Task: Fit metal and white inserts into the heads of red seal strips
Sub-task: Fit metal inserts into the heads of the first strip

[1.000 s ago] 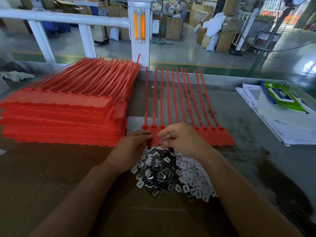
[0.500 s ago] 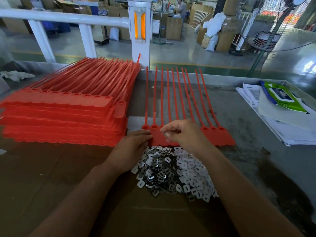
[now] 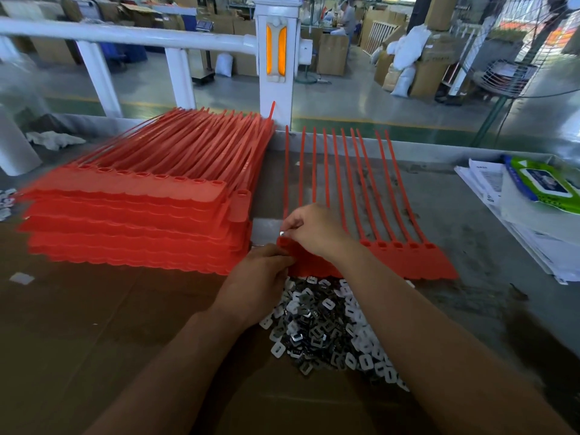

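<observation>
Head view: the row of seal strips [image 3: 417, 262] lay flat on the metal table [image 3: 470, 215], joined heads toward the person and thin tails fanning away to end just short of the table's far rim. The right hand [image 3: 314, 233] hung over the leftmost heads, thumb and forefinger closed on a small metal insert [image 3: 282, 233] held right at the end head. The left hand [image 3: 260, 284] met the row's near-left corner with bent fingertips; whether it pinched the red sheet or merely pressed on it could not be told. The pile of inserts [image 3: 326, 321], grey metal and white mixed, touched the row's near edge and ran under the right forearm, on the edge of a cardboard sheet [image 3: 78, 324].

To the left, a tall stack of strips [image 3: 125, 221] stood just beside the left hand, leaving only a narrow lane of bare table between its right edge and the row's first tail. To the right, a wide band of bare, scuffed table separated the row's last head from a heap of papers [image 3: 533, 233] with a green wipes pack [image 3: 546, 186] on top, at the table's right edge. The cardboard spread broadly left of the left forearm. A white railing [image 3: 125, 34] and its post [image 3: 276, 58] stood behind the far rim.
</observation>
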A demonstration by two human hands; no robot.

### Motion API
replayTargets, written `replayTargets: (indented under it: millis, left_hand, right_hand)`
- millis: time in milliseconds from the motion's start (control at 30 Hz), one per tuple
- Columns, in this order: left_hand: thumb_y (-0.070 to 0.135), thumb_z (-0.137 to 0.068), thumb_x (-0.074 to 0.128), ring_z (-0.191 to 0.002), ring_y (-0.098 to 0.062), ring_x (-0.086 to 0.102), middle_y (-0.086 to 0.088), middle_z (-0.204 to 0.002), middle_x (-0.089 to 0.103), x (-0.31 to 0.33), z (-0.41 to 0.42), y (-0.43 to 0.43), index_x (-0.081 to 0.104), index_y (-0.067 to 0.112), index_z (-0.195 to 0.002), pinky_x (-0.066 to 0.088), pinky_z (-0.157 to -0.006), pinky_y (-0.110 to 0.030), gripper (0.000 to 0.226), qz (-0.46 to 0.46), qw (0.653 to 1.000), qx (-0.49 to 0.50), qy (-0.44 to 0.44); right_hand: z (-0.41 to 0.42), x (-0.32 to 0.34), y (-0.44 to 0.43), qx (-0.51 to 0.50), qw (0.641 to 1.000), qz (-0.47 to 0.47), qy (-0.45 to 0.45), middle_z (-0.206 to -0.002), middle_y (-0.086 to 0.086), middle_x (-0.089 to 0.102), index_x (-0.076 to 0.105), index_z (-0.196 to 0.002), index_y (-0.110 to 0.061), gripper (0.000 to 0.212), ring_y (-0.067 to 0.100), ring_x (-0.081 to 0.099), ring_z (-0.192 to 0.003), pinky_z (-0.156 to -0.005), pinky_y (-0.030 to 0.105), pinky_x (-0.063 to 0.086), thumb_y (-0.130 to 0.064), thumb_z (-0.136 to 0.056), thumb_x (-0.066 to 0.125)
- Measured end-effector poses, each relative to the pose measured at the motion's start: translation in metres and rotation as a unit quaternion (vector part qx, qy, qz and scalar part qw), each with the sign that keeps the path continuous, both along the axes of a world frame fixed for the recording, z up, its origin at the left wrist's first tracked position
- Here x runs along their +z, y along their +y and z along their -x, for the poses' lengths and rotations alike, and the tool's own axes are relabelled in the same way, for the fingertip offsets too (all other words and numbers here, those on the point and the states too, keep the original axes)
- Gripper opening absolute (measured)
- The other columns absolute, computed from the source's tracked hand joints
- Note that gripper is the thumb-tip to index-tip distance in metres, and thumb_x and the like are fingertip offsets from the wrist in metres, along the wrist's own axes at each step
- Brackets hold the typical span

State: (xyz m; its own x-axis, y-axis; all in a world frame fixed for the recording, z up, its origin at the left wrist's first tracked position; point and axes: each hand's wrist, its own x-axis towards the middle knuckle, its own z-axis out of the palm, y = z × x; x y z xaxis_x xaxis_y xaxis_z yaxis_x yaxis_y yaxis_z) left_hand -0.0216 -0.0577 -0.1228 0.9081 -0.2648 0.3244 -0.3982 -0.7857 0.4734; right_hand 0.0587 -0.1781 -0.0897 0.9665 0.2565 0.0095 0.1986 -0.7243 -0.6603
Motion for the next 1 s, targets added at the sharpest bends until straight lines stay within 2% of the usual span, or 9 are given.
replayTargets:
  millis: [167, 300, 467, 633, 800, 933, 1000]
  left_hand:
    - [0.005, -0.091, 0.049, -0.111, -0.018, 0.051, -0.003, -0.121, 0.059, -0.001, 0.0, 0.001, 0.063, 0.01, -0.118, 0.039, -0.091, -0.026, 0.031, -0.001, 1.0, 0.0, 0.0]
    - [0.007, -0.092, 0.048, -0.112, -0.018, 0.05, -0.003, -0.122, 0.058, -0.002, 0.0, 0.001, 0.062, 0.01, -0.119, 0.04, -0.091, -0.026, 0.031, -0.007, 1.0, 0.0, 0.0]
    - [0.005, -0.091, 0.049, -0.11, -0.017, 0.051, -0.003, -0.121, 0.059, -0.001, 0.001, 0.0, 0.063, 0.009, -0.117, 0.037, -0.088, -0.02, 0.03, -0.007, 1.0, -0.005, -0.007]
    - [0.004, -0.09, 0.049, -0.109, -0.016, 0.052, -0.005, -0.12, 0.06, -0.001, 0.001, 0.0, 0.064, 0.01, -0.117, 0.035, -0.086, -0.015, 0.031, -0.004, 1.0, -0.008, -0.01]
    - [0.005, -0.091, 0.049, -0.11, -0.017, 0.051, -0.005, -0.12, 0.059, -0.001, 0.0, 0.0, 0.063, 0.009, -0.117, 0.038, -0.089, -0.02, 0.03, -0.007, 1.0, -0.007, -0.007]
    - [0.002, -0.089, 0.051, -0.108, -0.019, 0.054, -0.007, -0.117, 0.061, 0.0, 0.001, 0.0, 0.065, 0.007, -0.114, 0.036, -0.087, -0.016, 0.029, -0.006, 1.0, -0.006, -0.007]
    - [0.002, -0.088, 0.052, -0.107, -0.019, 0.055, -0.007, -0.117, 0.061, 0.0, 0.001, 0.0, 0.065, 0.007, -0.113, 0.036, -0.086, -0.016, 0.029, -0.007, 1.0, -0.004, -0.007]
  right_hand:
    - [-0.002, -0.005, 0.001, 0.003, 1.0, 0.008, 0.0, -0.105, 0.007, 0.069, 0.073, -0.096, -0.011, 0.015, 0.018, 0.062, -0.1, -0.09, 0.025, 0.047, -0.009, -0.083, 0.065]
    - [0.0, -0.006, 0.0, 0.01, 1.0, 0.019, -0.008, -0.105, 0.003, 0.069, 0.073, -0.095, -0.014, 0.016, 0.013, 0.061, -0.099, -0.081, 0.017, 0.043, -0.009, -0.085, 0.062]
    - [0.002, -0.008, 0.0, 0.016, 0.998, 0.041, -0.037, -0.106, 0.003, 0.07, 0.073, -0.097, -0.015, 0.018, 0.014, 0.061, -0.1, -0.078, 0.015, 0.041, -0.01, -0.085, 0.061]
    - [0.009, -0.01, -0.003, 0.062, 0.989, 0.085, -0.105, -0.112, 0.007, 0.066, 0.07, -0.105, -0.012, 0.022, 0.021, 0.059, -0.105, -0.09, 0.028, 0.045, -0.007, -0.087, 0.058]
    - [0.011, -0.012, -0.008, 0.105, 0.978, 0.143, -0.107, -0.116, 0.01, 0.055, 0.064, -0.117, -0.015, 0.034, 0.026, 0.052, -0.107, -0.082, 0.025, 0.037, -0.001, -0.089, 0.05]
    - [0.013, -0.011, -0.01, 0.115, 0.979, 0.134, -0.099, -0.116, 0.013, 0.054, 0.063, -0.119, -0.013, 0.036, 0.027, 0.051, -0.108, -0.091, 0.032, 0.042, 0.001, -0.089, 0.048]
    - [0.013, -0.011, -0.012, 0.099, 0.985, 0.109, -0.092, -0.118, 0.012, 0.055, 0.063, -0.119, -0.012, 0.039, 0.025, 0.049, -0.112, -0.097, 0.032, 0.039, 0.005, -0.088, 0.046]
